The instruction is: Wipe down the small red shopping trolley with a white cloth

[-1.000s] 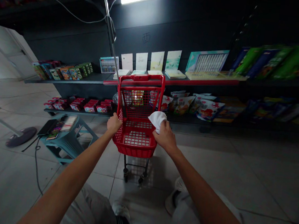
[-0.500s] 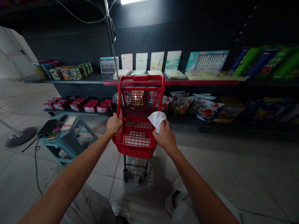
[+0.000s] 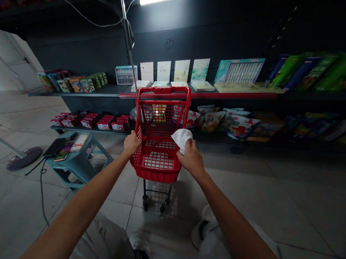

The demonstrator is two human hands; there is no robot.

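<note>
A small red shopping cart (image 3: pixel 155 173) stands on the tiled floor right in front of me, its handle on the far side. My left hand (image 3: pixel 131 143) is closed round the basket's left rim. My right hand (image 3: pixel 191 158) is closed on a white cloth (image 3: pixel 181 138), which it presses against the right rim. The basket's mesh bottom shows bare between my hands.
Dark shelves (image 3: pixel 109 91) run along the wall behind the cart, stocked with boxes, booklets and snack bags. A teal plastic stool (image 3: pixel 80 162) with a tablet and booklets stands at the left. A fan stand base (image 3: pixel 24 157) and a cable lie beyond it.
</note>
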